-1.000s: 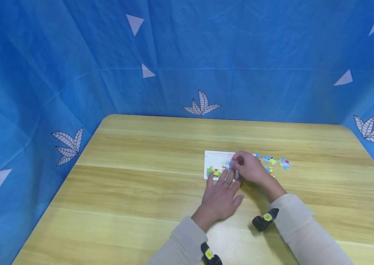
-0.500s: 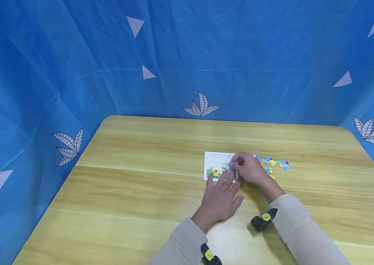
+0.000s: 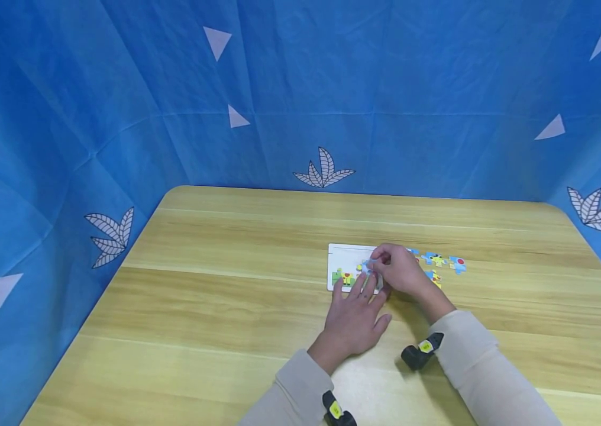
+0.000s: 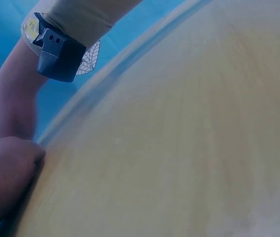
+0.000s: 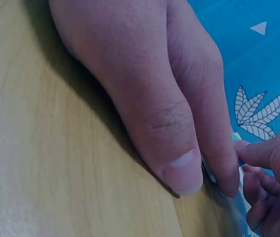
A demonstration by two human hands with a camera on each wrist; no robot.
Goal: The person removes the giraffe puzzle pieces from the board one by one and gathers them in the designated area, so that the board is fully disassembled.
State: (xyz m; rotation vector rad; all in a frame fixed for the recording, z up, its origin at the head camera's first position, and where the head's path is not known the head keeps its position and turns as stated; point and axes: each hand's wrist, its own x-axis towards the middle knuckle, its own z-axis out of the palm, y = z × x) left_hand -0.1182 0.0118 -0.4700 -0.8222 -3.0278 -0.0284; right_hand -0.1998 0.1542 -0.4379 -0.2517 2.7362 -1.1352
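Note:
A white puzzle tray point(image 3: 342, 255) lies on the table, with green and yellow puzzle pieces point(image 3: 345, 277) along its near edge. My left hand point(image 3: 352, 322) rests with spread, straight fingers over that edge; its thumb and side look large in the right wrist view. Above the tray's right part my right hand point(image 3: 398, 269) pinches a blue puzzle piece point(image 3: 367, 265) between thumb and index finger. Fingers hide most of this piece and the tray's right side. In the right wrist view, the curled right hand point(image 5: 278, 185) appears at the right edge.
Several loose pieces lie right of the tray, among them a blue-yellow piece point(image 3: 435, 258), a blue piece with a red dot point(image 3: 458, 263) and another point(image 3: 434, 277) partly behind the right wrist. A blue patterned cloth point(image 3: 279, 77) hangs behind the wooden table point(image 3: 199, 307).
The right forearm has shifted slightly to the left, and its fingertips stay at almost the same spot over the tray. My left hand has not visibly moved.

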